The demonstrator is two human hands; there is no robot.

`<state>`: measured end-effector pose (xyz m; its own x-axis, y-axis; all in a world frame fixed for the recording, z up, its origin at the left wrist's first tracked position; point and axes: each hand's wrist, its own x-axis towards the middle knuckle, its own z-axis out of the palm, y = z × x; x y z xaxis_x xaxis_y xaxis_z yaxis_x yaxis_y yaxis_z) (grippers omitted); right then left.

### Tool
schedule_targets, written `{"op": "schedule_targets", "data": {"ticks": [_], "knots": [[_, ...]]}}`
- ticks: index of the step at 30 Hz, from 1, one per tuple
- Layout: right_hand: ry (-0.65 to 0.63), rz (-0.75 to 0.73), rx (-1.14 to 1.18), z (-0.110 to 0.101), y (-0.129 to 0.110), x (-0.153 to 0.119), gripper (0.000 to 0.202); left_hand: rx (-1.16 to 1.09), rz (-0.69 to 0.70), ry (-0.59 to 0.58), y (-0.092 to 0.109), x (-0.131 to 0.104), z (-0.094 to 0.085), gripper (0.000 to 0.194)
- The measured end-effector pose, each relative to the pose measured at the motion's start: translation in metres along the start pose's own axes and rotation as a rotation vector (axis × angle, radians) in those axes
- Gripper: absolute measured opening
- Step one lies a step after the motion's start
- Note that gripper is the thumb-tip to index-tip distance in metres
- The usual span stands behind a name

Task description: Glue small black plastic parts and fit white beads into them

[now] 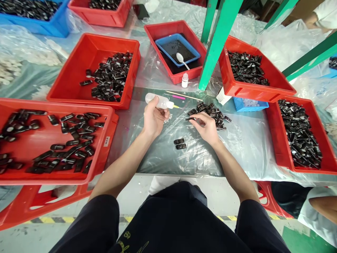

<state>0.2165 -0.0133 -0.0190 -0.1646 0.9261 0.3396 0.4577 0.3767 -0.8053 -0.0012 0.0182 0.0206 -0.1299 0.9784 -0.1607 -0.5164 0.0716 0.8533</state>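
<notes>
My left hand [154, 119] is wrapped round a clear squeeze bottle [160, 101] with a thin yellow-based needle tip that points right. Between the fingers of my right hand [204, 127] is a small black part [191, 118], pinched at the left edge of a pile of similar black parts [214, 114]. Two more black parts [180, 144] lie side by side on the plastic-covered table [163, 154], nearer to me. Small white pieces [168, 118] lie beside my left fingertips. Behind the hands rest a pink tool [179, 97] and a thin wooden stick [191, 95].
Red bins of black parts stand at left [98, 175] and right [279, 147]. A red bin [173, 78] at the back holds a blue tray [158, 43] with a white spoon [179, 57]. A white dropper bottle [185, 81] stands before it, beside a green post [214, 52].
</notes>
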Motion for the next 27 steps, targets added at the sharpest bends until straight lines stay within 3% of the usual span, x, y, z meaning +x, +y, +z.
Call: {"op": "schedule_targets", "data": {"ticks": [8,15,21,27], "knots": [[-0.075,0.289,0.497,0.006,-0.005,0.002,0.049,0.063,0.019,0.009,-0.001,0.002,0.0,0.046],[-0.072,0.384,0.567,0.001,-0.013,0.006,0.054,0.039,0.024,-0.022,-0.002,0.001,-0.003,0.044],[-0.121,0.498,0.762,0.0,-0.02,0.006,0.054,0.035,0.007,-0.023,-0.002,0.001,-0.002,0.043],[-0.125,0.479,0.764,0.0,-0.022,0.006,0.054,0.029,0.003,-0.041,-0.002,0.0,-0.001,0.044]]}}
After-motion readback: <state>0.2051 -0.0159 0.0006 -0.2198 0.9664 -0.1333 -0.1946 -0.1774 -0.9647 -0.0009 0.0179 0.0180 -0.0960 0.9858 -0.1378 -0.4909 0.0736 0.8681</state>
